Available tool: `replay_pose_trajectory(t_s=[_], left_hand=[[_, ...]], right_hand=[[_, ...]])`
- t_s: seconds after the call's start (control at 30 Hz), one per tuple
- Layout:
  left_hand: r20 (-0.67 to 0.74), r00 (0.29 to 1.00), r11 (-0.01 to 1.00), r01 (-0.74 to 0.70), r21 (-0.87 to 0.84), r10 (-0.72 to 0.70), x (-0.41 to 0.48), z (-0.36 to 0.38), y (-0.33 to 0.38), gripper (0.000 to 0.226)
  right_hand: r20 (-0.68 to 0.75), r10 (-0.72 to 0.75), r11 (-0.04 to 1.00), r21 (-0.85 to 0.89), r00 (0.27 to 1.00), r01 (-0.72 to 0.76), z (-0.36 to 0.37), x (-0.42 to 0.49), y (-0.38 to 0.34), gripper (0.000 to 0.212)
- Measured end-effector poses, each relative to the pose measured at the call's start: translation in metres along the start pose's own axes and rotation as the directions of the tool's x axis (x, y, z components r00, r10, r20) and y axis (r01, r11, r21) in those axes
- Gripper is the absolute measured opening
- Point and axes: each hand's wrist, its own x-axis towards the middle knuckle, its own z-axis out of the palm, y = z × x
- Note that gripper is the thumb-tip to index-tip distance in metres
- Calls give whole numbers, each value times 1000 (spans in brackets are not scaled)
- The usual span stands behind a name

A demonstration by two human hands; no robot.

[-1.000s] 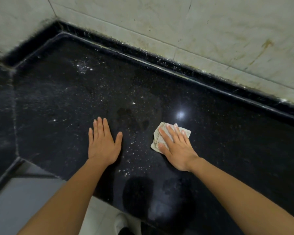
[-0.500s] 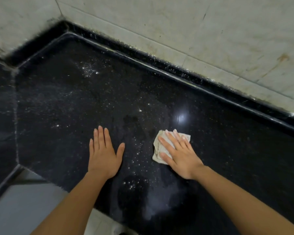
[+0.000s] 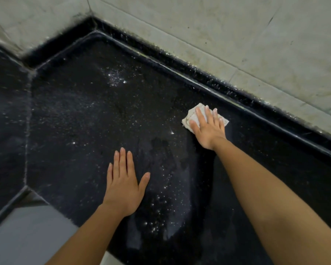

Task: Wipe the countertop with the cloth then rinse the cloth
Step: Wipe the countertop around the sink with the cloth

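Right hand pushed one cloth farther

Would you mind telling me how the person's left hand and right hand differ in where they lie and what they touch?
The right hand presses flat on the cloth, whereas the left hand rests on the bare countertop. The right hand reaches far out, close to the raised back edge; the left hand lies nearer the front. Both hands are open, palm down.

Cloth under right hand on countertop, near back wall; left hand nearer front edge.
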Motion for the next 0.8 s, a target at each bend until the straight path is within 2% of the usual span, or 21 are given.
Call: replay_pose_trajectory(t_s=[0.1,0.2,0.43,0.63,0.7,0.8], left_hand=[[24,1000,1000,3,10,-3,2,0,-1,87],[40,999,1000,5,18,-5,2,-3,0,86],[90,996,1000,2,8,-3,2,-10,3,78],[110,994,1000,-2,-3,3,2,-11,2,79],[109,994,1000,-2,-4,3,2,-11,2,79],[106,994,1000,-7,-6,8,1,-11,2,79]], right_hand=[[-16,50,999,14,999,-49,-2,13,-9,62],[-17,13,1000,9,1000,-13,4,2,-15,61],[100,-236,968,-61,966,243,33,-69,-26,60],[233,-464,851,-151,855,503,44,-123,-10,59],[234,-474,837,-180,849,517,39,-118,-3,58],[167,-393,895,-155,904,418,32,-92,-4,59]])
